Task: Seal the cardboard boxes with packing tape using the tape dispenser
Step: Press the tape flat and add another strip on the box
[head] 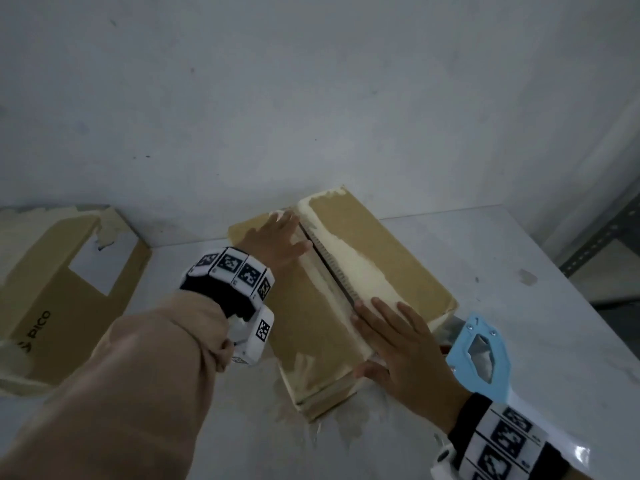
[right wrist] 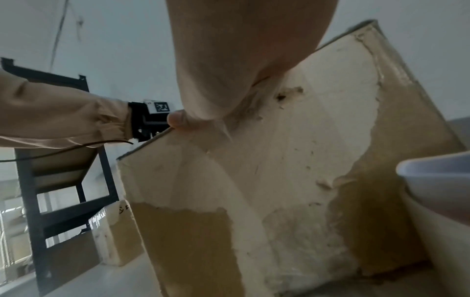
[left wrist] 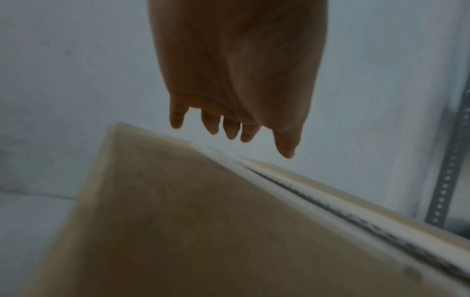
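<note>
A worn cardboard box (head: 391,258) with torn pale patches lies on the white table, its two top flaps folded down. Between them a dark seam (head: 332,271) runs away from me. My left hand (head: 277,237) lies flat with straight fingers on the left flap at the far end; in the left wrist view the fingers (left wrist: 230,128) stretch over the flap (left wrist: 178,221). My right hand (head: 391,337) presses flat on the right flap at the near end, its thumb (right wrist: 178,120) at the flap's edge. A blue tape dispenser (head: 481,355) lies on the table just right of the box, untouched.
A second cardboard box (head: 52,289) with a white label stands at the left of the table (head: 519,271). A wall rises right behind the boxes. Grey metal shelving (head: 595,237) stands to the right, and a black rack (right wrist: 63,180) shows beyond the table.
</note>
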`<state>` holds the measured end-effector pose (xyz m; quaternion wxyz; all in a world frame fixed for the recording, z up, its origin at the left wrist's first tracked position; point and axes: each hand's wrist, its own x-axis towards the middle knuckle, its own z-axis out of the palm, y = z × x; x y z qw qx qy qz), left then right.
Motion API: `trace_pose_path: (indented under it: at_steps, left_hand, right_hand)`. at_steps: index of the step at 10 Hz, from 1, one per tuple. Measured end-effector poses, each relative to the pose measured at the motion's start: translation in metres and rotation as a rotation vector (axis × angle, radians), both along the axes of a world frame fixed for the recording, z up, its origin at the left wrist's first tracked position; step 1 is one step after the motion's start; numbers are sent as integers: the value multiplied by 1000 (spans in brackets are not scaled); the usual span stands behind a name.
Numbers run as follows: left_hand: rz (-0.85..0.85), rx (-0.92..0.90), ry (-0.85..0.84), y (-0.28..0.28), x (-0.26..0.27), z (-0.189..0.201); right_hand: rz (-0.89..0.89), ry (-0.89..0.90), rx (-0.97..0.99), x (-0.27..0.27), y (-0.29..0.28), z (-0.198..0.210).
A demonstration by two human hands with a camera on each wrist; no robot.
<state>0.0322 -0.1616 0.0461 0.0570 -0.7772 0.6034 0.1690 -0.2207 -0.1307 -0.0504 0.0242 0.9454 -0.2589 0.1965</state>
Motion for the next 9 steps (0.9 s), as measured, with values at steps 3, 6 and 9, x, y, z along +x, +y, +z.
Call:
trace_pose_path:
  at_steps: [3,6,9]
  left_hand:
    - [-65,127,-80,-15,17,-21]
    - [-255,171,-96,15,-22,-21]
    - [-72,95,510,21,-15,-3]
  right_hand:
    - [22,-25,14,-1,-1,-4]
    - [28,-26,33,0,-3,0]
    - [58,-64,-4,8,-13,3]
